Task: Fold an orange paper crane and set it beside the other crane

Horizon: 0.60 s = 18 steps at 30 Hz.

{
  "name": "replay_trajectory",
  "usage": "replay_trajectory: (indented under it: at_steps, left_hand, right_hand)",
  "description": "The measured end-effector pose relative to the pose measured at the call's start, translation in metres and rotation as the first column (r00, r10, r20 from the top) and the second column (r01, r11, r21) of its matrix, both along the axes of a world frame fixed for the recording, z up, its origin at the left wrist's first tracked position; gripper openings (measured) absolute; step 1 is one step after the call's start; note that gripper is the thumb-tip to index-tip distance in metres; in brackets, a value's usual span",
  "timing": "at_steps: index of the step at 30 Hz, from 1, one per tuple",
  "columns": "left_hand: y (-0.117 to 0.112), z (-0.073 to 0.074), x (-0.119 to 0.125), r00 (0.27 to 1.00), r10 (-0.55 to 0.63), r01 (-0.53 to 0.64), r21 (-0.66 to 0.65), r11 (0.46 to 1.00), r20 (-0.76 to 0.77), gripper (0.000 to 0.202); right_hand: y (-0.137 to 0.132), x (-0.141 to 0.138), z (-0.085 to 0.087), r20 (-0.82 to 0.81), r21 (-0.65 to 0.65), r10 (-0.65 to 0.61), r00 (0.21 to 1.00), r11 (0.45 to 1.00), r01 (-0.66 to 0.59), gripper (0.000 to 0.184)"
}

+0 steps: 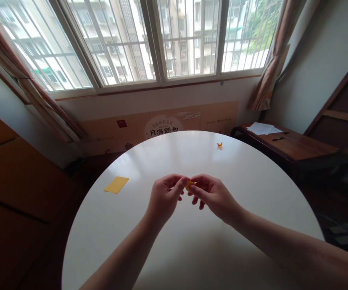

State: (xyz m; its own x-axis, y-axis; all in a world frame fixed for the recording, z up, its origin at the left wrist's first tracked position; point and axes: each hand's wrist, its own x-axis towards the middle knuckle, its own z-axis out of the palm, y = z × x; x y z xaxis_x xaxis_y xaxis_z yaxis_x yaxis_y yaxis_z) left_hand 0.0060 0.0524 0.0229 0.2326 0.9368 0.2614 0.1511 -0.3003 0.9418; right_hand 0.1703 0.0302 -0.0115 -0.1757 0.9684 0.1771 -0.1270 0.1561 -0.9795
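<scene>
A small piece of folded yellow paper is pinched between my two hands above the white round table. My left hand grips its left side with thumb and fingers closed. On its right side, the thumb and index finger of my right hand press together, the other fingers curled below. Most of the paper is hidden by my fingertips, so its folded shape is unclear. Flat on the table to the left lies a yellow paper sheet. A tiny orange-yellow folded paper figure stands near the far edge.
Behind the table, a printed beige panel leans under the barred window. A wooden side table at the right holds white papers and a dark pen. An orange-brown cabinet stands at the left.
</scene>
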Motion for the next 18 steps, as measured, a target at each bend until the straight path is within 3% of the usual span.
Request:
replay_trajectory:
  at_steps: [5,11,18]
  left_hand:
    - [0.0004,-0.0004,0.0,0.999,0.031,-0.029,0.053,0.998,-0.04,0.03]
    - [0.0008,0.0008,-0.001,1.0,0.021,-0.022,0.028,0.999,0.01,0.039]
    - [-0.0027,0.0003,-0.0025,1.0,-0.019,0.019,0.051,0.999,0.002,0.023]
  right_hand:
    - [0.0003,-0.0001,-0.001,-0.005,-0.016,0.006,1.0,1.0,-0.006,0.039]
    - [-0.0015,-0.0015,0.0022,-0.042,-0.059,-0.039,0.998,0.998,0.036,0.037]
    - [-0.0032,0.0004,0.0047,-0.06,-0.054,-0.048,0.997,0.998,0.045,0.037]
